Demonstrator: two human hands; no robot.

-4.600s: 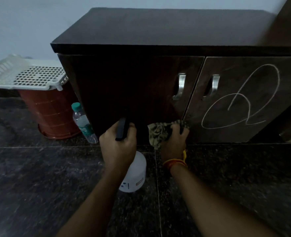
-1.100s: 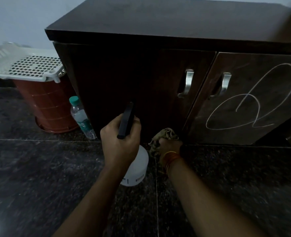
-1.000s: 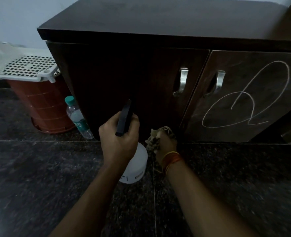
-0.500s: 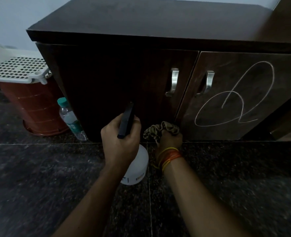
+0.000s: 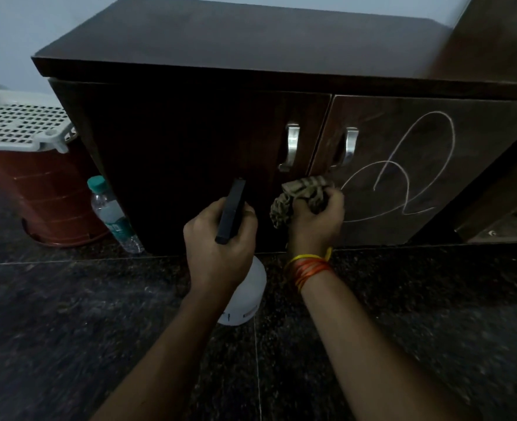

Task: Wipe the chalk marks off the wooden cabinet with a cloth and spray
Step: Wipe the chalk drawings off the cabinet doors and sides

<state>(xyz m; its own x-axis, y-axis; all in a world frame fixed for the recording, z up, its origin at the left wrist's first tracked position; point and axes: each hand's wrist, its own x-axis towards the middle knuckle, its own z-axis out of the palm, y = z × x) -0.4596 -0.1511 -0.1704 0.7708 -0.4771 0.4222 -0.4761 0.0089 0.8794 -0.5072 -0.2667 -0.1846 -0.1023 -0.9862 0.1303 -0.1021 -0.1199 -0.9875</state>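
**Cabinet cleaning, head view**

Far left: red-brown plastic bin [image 5: 47, 205] under white perforated lid [image 5: 20, 123]; clear water bottle [image 5: 112, 215] beside dark wooden cabinet [image 5: 220, 86]. Centre: left hand [image 5: 220, 241], grip closed around white spray bottle [image 5: 245, 296]. Right: right hand [image 5: 316, 221], grip bunching patterned cloth [image 5: 302, 197] against door edge, touching white chalk loops [image 5: 403, 174].

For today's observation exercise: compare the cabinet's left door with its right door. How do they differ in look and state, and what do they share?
1. The right door carries looping white chalk marks; the left door shows none.
2. The left door looks darker, the right door paler and hazier.
3. The right hand holds the cloth at the right door's lower corner; the left door has only the spray bottle, in the left hand, before it.

Both are closed, brown wood, each with a metal handle.
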